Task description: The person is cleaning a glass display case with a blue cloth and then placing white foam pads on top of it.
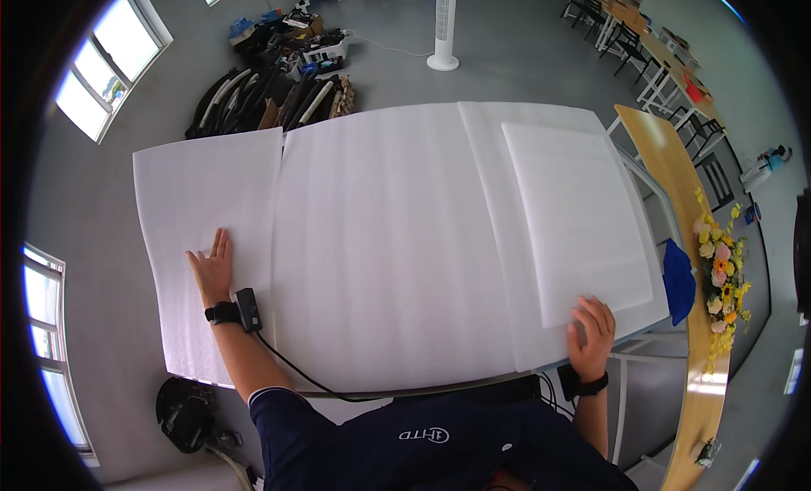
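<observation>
White foam-like sheets cover the table in front of me. My left hand (213,267) lies on the left sheet (211,178), fingers stretched and the thumb apart, with nothing in it. A wide middle sheet (380,237) adjoins it along a straight seam. At the right lies another sheet (498,263), with a smaller rectangular sheet (583,212) on top of it. My right hand (592,335) rests by the near right corner of that smaller sheet, fingers loosely bent and slightly apart. No held object shows in it. Black bands with devices sit on both wrists.
A dark blue cloth-like item (678,281) hangs at the table's right edge. Beyond it stands a long wooden table (676,178) with a flower arrangement (721,275). Piled dark bags (253,98) lie behind at the left; a white tower fan (444,35) stands on the floor.
</observation>
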Demonstrator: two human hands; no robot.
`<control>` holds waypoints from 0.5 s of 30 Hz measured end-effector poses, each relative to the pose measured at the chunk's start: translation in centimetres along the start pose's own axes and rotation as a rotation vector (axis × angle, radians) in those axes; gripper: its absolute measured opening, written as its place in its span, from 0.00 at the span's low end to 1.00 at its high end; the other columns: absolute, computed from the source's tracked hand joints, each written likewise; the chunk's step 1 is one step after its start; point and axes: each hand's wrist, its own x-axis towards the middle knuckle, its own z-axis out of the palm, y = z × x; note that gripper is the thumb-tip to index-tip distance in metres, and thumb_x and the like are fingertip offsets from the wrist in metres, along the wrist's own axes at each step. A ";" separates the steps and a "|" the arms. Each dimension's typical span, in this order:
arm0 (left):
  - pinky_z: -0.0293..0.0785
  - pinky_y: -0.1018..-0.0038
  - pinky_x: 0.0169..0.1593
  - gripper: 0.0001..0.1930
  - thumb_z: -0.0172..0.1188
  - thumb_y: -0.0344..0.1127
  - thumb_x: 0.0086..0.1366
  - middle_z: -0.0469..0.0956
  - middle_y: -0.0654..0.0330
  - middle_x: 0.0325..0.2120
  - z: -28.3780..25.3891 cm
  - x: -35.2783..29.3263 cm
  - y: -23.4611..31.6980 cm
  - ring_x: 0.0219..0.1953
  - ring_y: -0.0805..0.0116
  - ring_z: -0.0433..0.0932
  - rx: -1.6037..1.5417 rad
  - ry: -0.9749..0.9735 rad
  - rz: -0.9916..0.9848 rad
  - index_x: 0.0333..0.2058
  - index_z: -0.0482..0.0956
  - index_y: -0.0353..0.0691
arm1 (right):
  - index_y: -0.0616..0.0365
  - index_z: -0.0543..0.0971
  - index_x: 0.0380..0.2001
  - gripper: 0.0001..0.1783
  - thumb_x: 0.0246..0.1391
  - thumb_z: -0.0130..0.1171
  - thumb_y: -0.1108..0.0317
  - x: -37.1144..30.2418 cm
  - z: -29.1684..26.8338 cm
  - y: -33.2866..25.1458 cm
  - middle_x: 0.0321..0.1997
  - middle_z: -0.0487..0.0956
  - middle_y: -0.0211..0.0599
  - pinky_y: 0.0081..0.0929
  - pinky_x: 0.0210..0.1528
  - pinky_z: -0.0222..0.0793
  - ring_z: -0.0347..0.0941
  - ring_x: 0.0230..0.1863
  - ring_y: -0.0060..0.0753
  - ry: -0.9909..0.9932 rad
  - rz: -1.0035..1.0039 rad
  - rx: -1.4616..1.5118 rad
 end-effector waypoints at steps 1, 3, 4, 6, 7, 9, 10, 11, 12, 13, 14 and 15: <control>0.52 0.61 0.60 0.38 0.31 0.57 0.63 0.50 0.40 0.56 0.4 -0.1 -0.1 0.57 0.47 0.55 -0.011 0.040 0.003 0.54 0.11 0.54 | 0.56 0.73 0.32 0.11 0.41 0.53 0.70 0.0 0.0 0.0 0.45 0.73 0.36 0.41 0.54 0.55 0.65 0.50 0.43 0.000 0.004 -0.004; 0.52 0.61 0.60 0.38 0.31 0.57 0.63 0.50 0.40 0.56 1.0 -0.2 -0.1 0.57 0.47 0.54 -0.021 0.078 0.004 0.54 0.11 0.54 | 0.56 0.73 0.32 0.11 0.41 0.53 0.70 0.0 -0.1 0.0 0.44 0.73 0.36 0.40 0.54 0.56 0.65 0.50 0.43 0.001 0.000 -0.012; 0.52 0.61 0.60 0.38 0.31 0.57 0.63 0.50 0.40 0.56 1.1 -0.3 0.0 0.58 0.47 0.54 -0.025 0.082 0.004 0.54 0.11 0.54 | 0.56 0.73 0.32 0.11 0.41 0.53 0.70 0.0 -0.1 0.0 0.44 0.73 0.36 0.40 0.54 0.56 0.65 0.50 0.43 0.002 0.002 -0.014; 0.52 0.61 0.60 0.38 0.30 0.57 0.63 0.50 0.40 0.56 1.1 -0.4 0.0 0.58 0.47 0.54 -0.030 0.084 0.002 0.54 0.11 0.54 | 0.59 0.73 0.32 0.10 0.43 0.52 0.71 0.0 -0.2 -0.1 0.45 0.72 0.39 0.40 0.54 0.56 0.64 0.50 0.46 -0.012 -0.005 0.000; 0.52 0.61 0.60 0.38 0.30 0.57 0.63 0.50 0.40 0.56 1.1 -0.3 0.0 0.58 0.47 0.54 -0.029 0.083 0.003 0.54 0.11 0.54 | 0.59 0.73 0.32 0.10 0.43 0.52 0.71 0.1 -0.2 0.0 0.45 0.72 0.39 0.40 0.54 0.56 0.64 0.50 0.46 -0.010 -0.003 -0.002; 0.51 0.61 0.60 0.38 0.30 0.57 0.63 0.50 0.40 0.56 0.9 -0.2 0.1 0.58 0.47 0.54 -0.029 0.079 0.002 0.54 0.11 0.54 | 0.59 0.73 0.32 0.09 0.43 0.52 0.70 0.0 -0.2 0.0 0.45 0.72 0.39 0.40 0.54 0.56 0.65 0.50 0.46 -0.008 -0.011 -0.001; 0.51 0.61 0.60 0.38 0.30 0.57 0.63 0.50 0.40 0.56 0.8 -0.1 0.1 0.58 0.47 0.54 -0.024 0.084 0.002 0.54 0.11 0.54 | 0.59 0.73 0.32 0.09 0.43 0.52 0.70 0.0 -0.2 0.0 0.45 0.72 0.39 0.40 0.54 0.56 0.65 0.50 0.46 -0.007 -0.008 -0.004; 0.51 0.61 0.60 0.38 0.30 0.57 0.63 0.50 0.40 0.56 0.7 -0.1 0.0 0.58 0.47 0.54 -0.018 0.088 0.002 0.54 0.11 0.54 | 0.58 0.73 0.31 0.10 0.42 0.53 0.70 0.0 -0.2 0.0 0.44 0.73 0.37 0.40 0.53 0.56 0.65 0.49 0.44 0.004 -0.006 -0.010; 0.51 0.61 0.60 0.38 0.30 0.57 0.63 0.50 0.40 0.56 0.8 -0.1 0.0 0.58 0.47 0.54 -0.019 0.085 0.000 0.54 0.11 0.54 | 0.57 0.74 0.31 0.10 0.41 0.54 0.69 0.1 -0.1 0.0 0.44 0.73 0.35 0.41 0.53 0.57 0.66 0.49 0.43 0.015 -0.006 -0.015; 0.51 0.61 0.60 0.38 0.30 0.57 0.63 0.50 0.40 0.56 0.9 -0.1 0.0 0.58 0.47 0.54 -0.012 0.084 0.000 0.54 0.11 0.54 | 0.57 0.74 0.31 0.10 0.41 0.54 0.69 0.1 -0.1 0.0 0.44 0.73 0.35 0.41 0.53 0.57 0.66 0.49 0.43 0.017 -0.003 -0.018; 0.52 0.61 0.60 0.38 0.30 0.57 0.63 0.50 0.40 0.56 1.0 -0.2 0.0 0.58 0.47 0.54 -0.004 0.083 0.000 0.54 0.11 0.54 | 0.57 0.74 0.31 0.10 0.42 0.54 0.69 0.1 -0.1 0.0 0.44 0.73 0.35 0.41 0.53 0.57 0.66 0.49 0.43 0.017 -0.006 -0.016; 0.52 0.61 0.60 0.38 0.30 0.57 0.63 0.50 0.40 0.56 1.0 -0.2 0.0 0.58 0.47 0.54 -0.006 0.080 -0.003 0.54 0.11 0.54 | 0.57 0.74 0.31 0.10 0.42 0.54 0.69 0.1 -0.1 0.0 0.44 0.73 0.35 0.41 0.53 0.57 0.66 0.49 0.43 0.016 -0.009 -0.014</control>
